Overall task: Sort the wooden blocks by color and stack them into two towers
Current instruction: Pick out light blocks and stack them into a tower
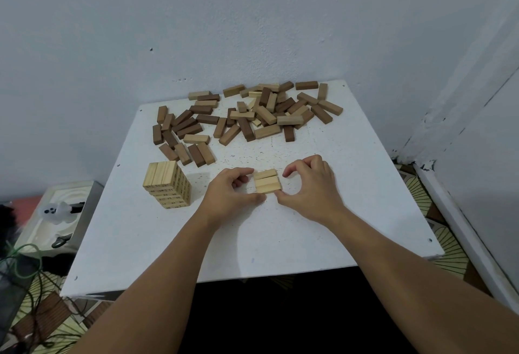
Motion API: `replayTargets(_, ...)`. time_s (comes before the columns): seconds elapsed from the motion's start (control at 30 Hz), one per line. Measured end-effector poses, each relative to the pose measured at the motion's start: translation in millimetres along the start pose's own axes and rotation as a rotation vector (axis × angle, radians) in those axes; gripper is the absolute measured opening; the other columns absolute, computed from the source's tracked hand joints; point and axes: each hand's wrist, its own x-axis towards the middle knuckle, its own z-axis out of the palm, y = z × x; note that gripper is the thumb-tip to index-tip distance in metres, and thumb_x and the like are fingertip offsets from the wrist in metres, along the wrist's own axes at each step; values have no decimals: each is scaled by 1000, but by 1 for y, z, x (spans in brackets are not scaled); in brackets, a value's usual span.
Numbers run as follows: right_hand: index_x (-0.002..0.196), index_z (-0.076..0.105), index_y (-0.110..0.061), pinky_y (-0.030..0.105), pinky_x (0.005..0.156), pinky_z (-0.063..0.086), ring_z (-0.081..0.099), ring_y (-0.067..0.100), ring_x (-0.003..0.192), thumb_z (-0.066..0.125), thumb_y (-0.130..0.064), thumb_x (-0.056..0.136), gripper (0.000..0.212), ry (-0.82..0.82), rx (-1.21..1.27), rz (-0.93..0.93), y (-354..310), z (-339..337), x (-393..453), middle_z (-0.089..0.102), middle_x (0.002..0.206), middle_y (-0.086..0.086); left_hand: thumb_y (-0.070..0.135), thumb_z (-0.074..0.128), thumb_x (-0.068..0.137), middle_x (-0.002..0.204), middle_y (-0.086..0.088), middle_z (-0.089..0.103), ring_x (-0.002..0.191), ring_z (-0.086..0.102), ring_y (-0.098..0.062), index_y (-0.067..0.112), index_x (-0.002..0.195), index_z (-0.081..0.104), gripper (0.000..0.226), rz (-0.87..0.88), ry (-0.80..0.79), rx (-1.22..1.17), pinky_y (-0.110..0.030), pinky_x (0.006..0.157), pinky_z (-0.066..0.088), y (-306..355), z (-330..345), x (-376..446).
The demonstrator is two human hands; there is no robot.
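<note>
Pale wooden blocks, three in a row [266,181] at frame centre, sit pinched between left hand [229,192] and right hand [310,188]; square them gently before lifting.

matt wooden blocks [247,117], pitted white table [337,185]

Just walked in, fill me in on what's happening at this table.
A person is sorting wooden blocks by color. Both hands, the left hand and right hand, are squaring up a row of three light blocks lying side by side on the white table. A light-block tower already stands to the left. A mixed pile of light and dark blocks waits at the far side; no dark tower is started yet.
</note>
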Motion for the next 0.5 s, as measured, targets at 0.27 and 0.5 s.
replayTargets(0.27,98,64,-40,31,102,37,38,13,108,77,-61,76,32,-11,-14,-7,-1,-1,0,38,108,-10,27,96,69,109,7,60,103,57,-11,32,124,73,60,13,-7,4,-22,90,47,1,0,0)
replayTargets(0.5,89,70,-42,31,101,37,37,11,106,80,-60,75,25,1,8,-5,-3,-2,-1,38,106,-11,27,96,69,108,8,60,101,57,-9,32,124,73,60,14,1,11,-22,89,47,0,0,0)
